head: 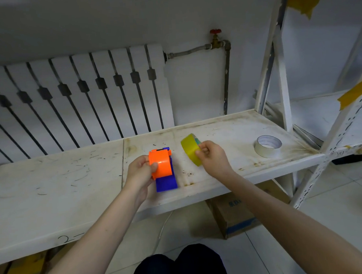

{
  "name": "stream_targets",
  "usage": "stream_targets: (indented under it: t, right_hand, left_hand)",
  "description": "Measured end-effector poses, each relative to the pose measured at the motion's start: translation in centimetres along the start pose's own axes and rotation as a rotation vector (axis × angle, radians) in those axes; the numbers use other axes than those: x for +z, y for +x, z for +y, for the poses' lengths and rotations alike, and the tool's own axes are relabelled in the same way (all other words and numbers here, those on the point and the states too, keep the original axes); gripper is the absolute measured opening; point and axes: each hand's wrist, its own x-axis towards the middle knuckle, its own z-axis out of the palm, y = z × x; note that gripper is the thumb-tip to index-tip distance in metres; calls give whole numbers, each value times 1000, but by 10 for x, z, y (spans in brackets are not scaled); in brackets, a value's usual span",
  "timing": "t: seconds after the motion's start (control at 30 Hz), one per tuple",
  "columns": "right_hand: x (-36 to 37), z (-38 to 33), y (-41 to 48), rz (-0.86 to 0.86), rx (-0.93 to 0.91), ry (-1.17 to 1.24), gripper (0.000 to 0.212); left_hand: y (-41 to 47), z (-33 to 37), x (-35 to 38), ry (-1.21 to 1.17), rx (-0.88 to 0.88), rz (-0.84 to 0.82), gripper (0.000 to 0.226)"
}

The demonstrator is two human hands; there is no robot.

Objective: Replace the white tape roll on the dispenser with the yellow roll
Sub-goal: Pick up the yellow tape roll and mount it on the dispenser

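Observation:
The tape dispenser (162,169) has an orange drum on a blue base and sits near the front edge of the white shelf (73,174). My left hand (141,172) grips the orange drum from its left side. My right hand (212,156) holds the yellow roll (190,150) upright above the shelf, just right of the dispenser and apart from it. The white tape roll (268,146) lies flat on the shelf farther right, away from both hands.
A white radiator (75,96) and a pipe with a red valve (215,32) run along the wall behind the shelf. Shelf uprights (282,85) stand at the right. A cardboard box (232,213) sits on the floor under the shelf.

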Motion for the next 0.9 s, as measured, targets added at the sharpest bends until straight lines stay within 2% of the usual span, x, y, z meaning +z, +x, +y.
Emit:
stream_targets:
  t: [0.2, 0.37, 0.53, 0.7, 0.9]
  right_hand:
    - [20, -39, -18, -22, 3, 267, 6]
    - [34, -58, -37, -98, 20, 363, 5]
    - [49, -71, -50, -120, -72, 342, 7]
    - [51, -73, -58, -132, -161, 250, 5]
    - [57, -70, -67, -169, -206, 196, 7]
  left_hand:
    - [-10, 1, -24, -47, 113, 46, 25]
    - [-18, 2, -34, -22, 240, 49, 23]
    - [-23, -1, -37, 39, 310, 68, 15]
    - [-26, -1, -45, 50, 359, 63, 20]
    - [-27, -3, -49, 53, 362, 53, 13]
